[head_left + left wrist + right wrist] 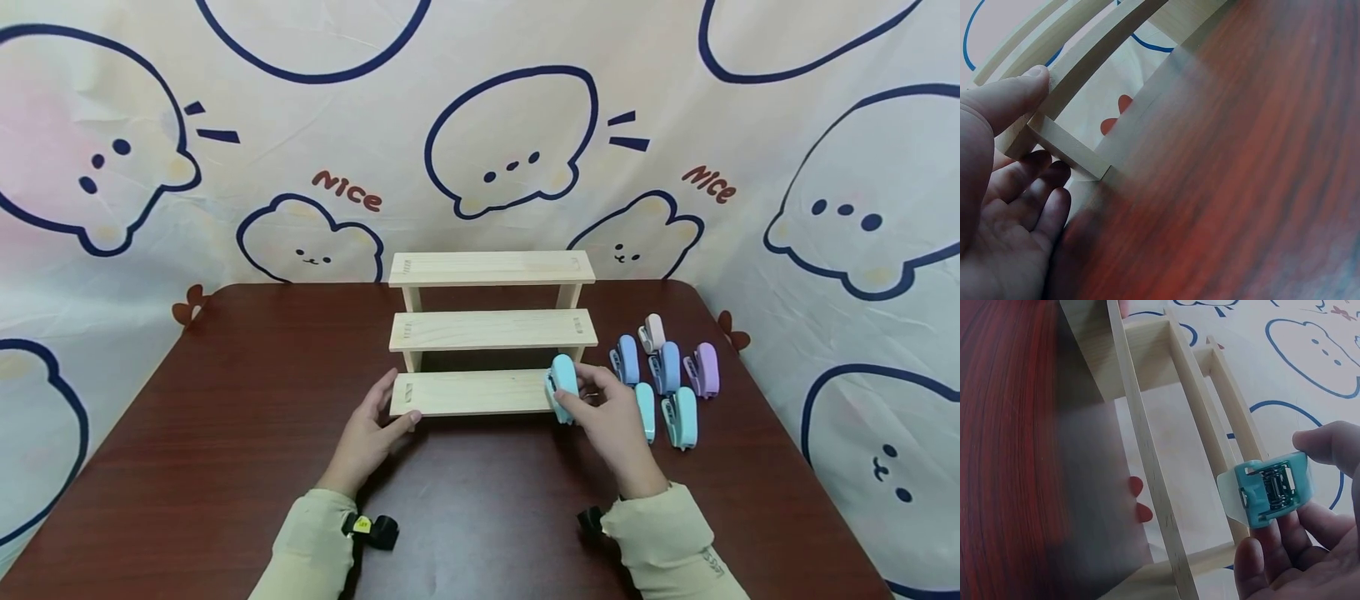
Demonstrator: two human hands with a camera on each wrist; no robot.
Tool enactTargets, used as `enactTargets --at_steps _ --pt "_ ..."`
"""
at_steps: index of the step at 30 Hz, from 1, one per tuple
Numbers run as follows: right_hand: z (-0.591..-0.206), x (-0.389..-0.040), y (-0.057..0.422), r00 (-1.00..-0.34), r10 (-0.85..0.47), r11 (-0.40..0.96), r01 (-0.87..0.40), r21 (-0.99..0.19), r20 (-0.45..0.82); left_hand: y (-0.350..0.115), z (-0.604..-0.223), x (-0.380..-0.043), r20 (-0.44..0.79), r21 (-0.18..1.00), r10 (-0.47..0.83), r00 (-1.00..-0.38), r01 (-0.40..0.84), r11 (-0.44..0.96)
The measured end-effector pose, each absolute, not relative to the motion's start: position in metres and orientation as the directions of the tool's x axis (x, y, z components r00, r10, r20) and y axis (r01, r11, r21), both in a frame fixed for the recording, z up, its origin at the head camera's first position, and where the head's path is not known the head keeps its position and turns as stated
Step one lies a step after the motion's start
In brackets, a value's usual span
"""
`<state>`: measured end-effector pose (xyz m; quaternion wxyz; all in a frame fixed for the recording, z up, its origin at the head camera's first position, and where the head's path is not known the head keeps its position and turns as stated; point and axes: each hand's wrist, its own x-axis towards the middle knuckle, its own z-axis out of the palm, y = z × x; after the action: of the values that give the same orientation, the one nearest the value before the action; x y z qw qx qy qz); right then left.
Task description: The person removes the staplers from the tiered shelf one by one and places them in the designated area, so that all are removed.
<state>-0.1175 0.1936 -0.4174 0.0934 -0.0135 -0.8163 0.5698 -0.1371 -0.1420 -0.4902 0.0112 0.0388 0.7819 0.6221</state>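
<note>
A light wooden three-tier stepped shelf [480,393] stands on the brown table. My left hand [369,433] grips the left end of its lowest board; in the left wrist view the thumb lies along the board and the fingers are curled beneath its end. My right hand [611,417] pinches a small teal stapler [562,388] between thumb and fingers, at the right end of that lowest board. In the right wrist view a coiled spring shows inside the stapler [1275,489]. Whether it touches the board I cannot tell.
Right of the shelf stand more small staplers: a white one [652,332], a purple one [702,370], blue ones [665,368] and teal ones [681,418]. The dark brown table [225,433] meets a cartoon-printed cloth [510,42] at the back and sides.
</note>
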Motion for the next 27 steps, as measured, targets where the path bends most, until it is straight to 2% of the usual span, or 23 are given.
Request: enactTargets --at_steps 14,27 --pt "-0.421 -0.110 0.215 -0.974 0.179 0.359 -0.069 -0.931 0.141 -0.143 -0.492 -0.139 0.018 0.967 0.070 -0.997 0.035 0.251" --pt "-0.427 -0.106 0.241 -0.947 0.293 0.351 -0.024 -0.936 0.134 -0.142 -0.490 -0.138 -0.002 0.962 0.072 -0.997 0.017 0.274"
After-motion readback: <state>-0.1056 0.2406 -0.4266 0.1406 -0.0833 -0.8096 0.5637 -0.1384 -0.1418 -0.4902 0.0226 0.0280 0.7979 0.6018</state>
